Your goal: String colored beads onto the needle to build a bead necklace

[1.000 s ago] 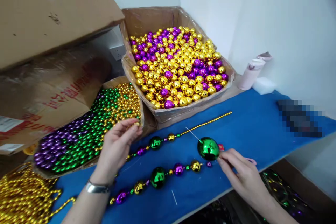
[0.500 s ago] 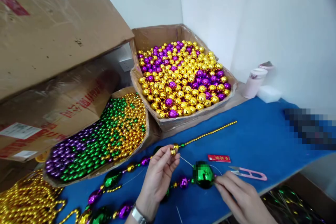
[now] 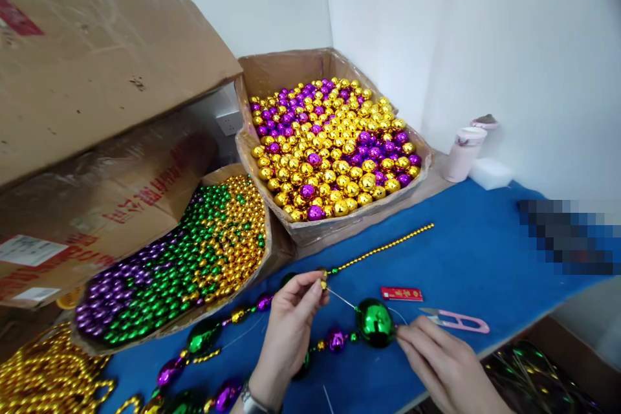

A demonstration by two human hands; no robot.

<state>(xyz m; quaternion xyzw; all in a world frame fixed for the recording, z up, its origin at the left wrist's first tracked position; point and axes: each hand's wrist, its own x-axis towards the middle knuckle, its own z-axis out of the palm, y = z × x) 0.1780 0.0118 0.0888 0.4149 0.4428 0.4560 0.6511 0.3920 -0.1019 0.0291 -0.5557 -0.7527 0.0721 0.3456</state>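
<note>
My left hand point(image 3: 295, 320) is closed, thumb and finger pinching a small gold bead point(image 3: 323, 285). From it a pale thread point(image 3: 342, 298) runs taut to a large shiny green ball point(image 3: 375, 323). At that ball's right side, my right hand point(image 3: 439, 352) has its fingers pressed together on the bead strand; their exact grip is hidden. Just beyond my left fingertips lies a line of tiny gold beads point(image 3: 383, 250) with a green bead point(image 3: 334, 270) at its near end. A purple ball point(image 3: 336, 339) sits left of the large green one, on the strand passing behind my left wrist.
Pink thread snips point(image 3: 460, 321) and a red packet point(image 3: 402, 294) lie on the blue cloth point(image 3: 480, 239). Behind stand a carton point(image 3: 310, 233) of gold and purple balls and a carton of smaller beads point(image 3: 194, 265). Gold bead chains point(image 3: 43, 369) are heaped at left.
The left fingers have shifted slightly and now cover more of the gold beads. A purple bead by the right fingertips is less visible. The view has moved a little.
</note>
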